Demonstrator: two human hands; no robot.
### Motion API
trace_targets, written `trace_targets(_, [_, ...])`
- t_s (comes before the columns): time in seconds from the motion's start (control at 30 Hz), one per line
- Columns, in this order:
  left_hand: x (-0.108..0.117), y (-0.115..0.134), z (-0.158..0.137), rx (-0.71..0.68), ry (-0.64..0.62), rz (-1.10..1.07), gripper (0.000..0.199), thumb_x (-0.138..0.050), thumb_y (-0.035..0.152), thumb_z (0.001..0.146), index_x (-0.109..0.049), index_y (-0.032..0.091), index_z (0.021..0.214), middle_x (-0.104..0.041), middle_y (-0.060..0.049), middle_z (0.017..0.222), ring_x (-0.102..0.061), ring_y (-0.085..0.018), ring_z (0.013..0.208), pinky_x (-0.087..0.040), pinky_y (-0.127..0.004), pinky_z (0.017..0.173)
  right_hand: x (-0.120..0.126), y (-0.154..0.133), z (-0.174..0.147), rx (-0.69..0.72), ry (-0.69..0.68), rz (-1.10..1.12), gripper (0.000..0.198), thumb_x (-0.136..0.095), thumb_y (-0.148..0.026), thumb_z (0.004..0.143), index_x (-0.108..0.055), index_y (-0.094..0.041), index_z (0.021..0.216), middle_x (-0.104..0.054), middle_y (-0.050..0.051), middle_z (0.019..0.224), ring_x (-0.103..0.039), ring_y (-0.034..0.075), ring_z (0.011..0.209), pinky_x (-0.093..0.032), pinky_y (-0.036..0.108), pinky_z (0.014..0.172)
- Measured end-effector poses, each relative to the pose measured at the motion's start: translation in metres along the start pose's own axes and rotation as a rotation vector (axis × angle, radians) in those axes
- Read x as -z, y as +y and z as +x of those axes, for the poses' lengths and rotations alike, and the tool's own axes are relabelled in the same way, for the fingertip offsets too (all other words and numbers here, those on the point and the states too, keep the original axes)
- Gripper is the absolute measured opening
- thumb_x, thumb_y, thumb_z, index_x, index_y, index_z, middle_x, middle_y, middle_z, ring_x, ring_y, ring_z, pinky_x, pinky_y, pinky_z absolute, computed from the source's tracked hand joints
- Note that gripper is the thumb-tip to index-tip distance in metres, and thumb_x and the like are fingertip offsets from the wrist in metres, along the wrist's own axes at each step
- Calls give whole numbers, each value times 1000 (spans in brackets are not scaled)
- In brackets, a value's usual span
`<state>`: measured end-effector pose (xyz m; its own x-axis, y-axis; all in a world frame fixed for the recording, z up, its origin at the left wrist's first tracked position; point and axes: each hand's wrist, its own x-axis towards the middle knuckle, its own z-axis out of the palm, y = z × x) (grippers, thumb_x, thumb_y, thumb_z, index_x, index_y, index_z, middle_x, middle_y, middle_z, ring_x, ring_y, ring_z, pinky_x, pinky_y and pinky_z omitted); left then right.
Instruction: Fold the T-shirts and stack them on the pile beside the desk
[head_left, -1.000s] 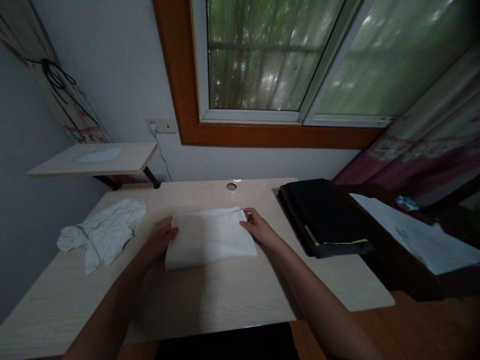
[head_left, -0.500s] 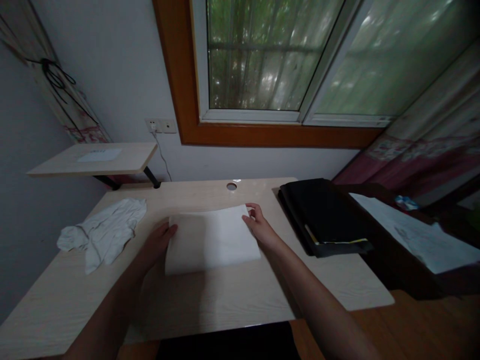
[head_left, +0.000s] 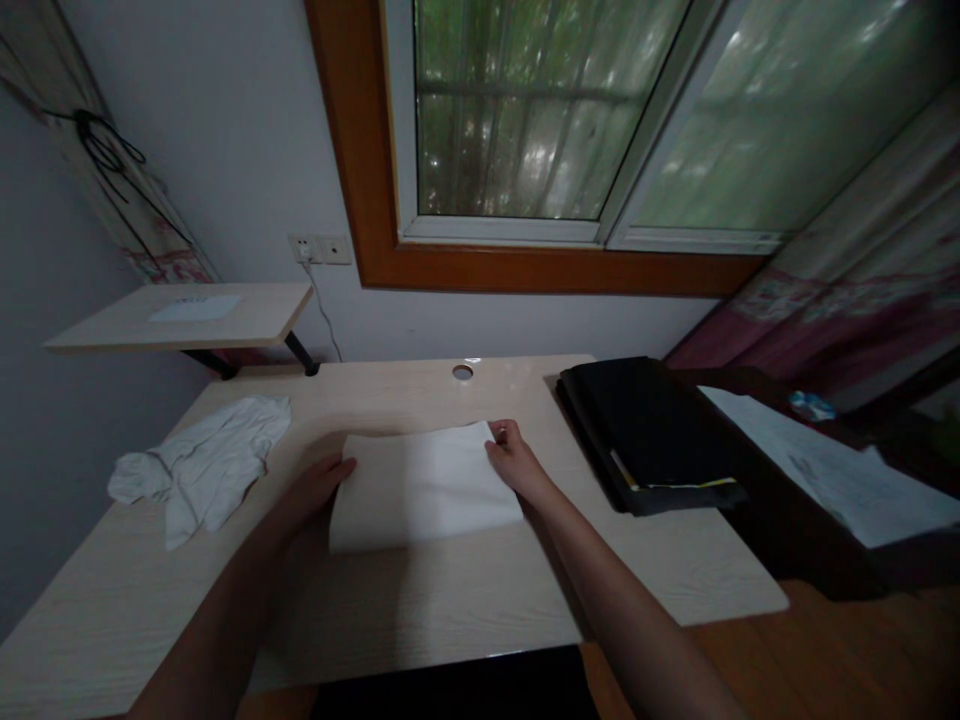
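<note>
A blank white sheet of paper (head_left: 424,490) spans the space between my two hands, over the middle of the light wooden desk (head_left: 480,610). My left hand (head_left: 321,482) pinches its left edge near the far corner, thumb on top and the fingers mostly hidden beneath. At the far right corner my right hand (head_left: 514,458) is closed on the paper, its thumb on the upper face. The sheet looks slightly tilted, with its far edge raised. Whether its near edge touches the desk I cannot tell.
A crumpled white cloth (head_left: 214,465) lies on the desk's left side, below a small raised shelf (head_left: 277,305). Black folders (head_left: 649,430) are stacked at the right. Beyond them, a large printed sheet (head_left: 832,465) rests on a dark surface. The desk has a round cable hole (head_left: 463,372).
Both hands have shifted slightly, and the far edge of the paper has come a little lower and nearer to me. My grip on it stays the same.
</note>
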<state>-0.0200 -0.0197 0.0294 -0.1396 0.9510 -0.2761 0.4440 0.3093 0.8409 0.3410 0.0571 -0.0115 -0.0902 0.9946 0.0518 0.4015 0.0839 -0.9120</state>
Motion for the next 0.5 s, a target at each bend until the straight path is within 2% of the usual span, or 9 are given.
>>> trace_targets(0.1, [1,-2,-4,48,-143,-110,57,-58,67,77,-71,16,98,-77,-14,101,-72,-33,93,-55,-42,80,5,3,-7,-3,-13,20,40,-56,-34,78,-49,-23,116,-60,-2,82,-60,19,73,-46,30,66])
trace_targets(0.2, [2,-1,-3,18,-146,-70,56,-58,67,77,-69,17,99,-76,-14,102,-71,-33,96,-55,-41,81,10,0,-10,-11,-27,-17,46,-59,-34,78,-54,-25,123,-61,-3,80,-59,18,69,-45,29,64])
trace_targets(0.27, [3,1,3,-27,-67,18,56,-59,67,75,-68,16,98,-76,-13,99,-71,-33,95,-54,-41,80,11,-5,-9,-9,-23,-73,49,-60,-36,82,-56,-28,130,-62,-3,78,-59,19,68,-46,30,65])
trace_targets(0.33, [3,3,11,-67,65,105,58,-62,65,73,-66,16,102,-74,-12,97,-70,-31,92,-52,-40,80,9,-10,-6,28,-4,-121,50,-61,-41,85,-58,-28,133,-66,0,82,-61,20,73,-49,33,71])
trace_targets(0.4, [4,4,20,-103,168,155,59,-63,63,73,-65,16,110,-73,-10,95,-69,-28,89,-51,-38,80,6,-14,-3,99,20,-152,44,-61,-44,87,-64,-27,128,-70,4,91,-64,22,83,-50,36,80])
trace_targets(0.5, [2,4,29,-153,190,207,56,-62,57,75,-65,18,114,-71,-6,90,-68,-25,84,-50,-36,79,3,-12,1,189,38,-185,30,-56,-40,91,-71,-25,113,-72,7,103,-65,24,96,-49,38,91])
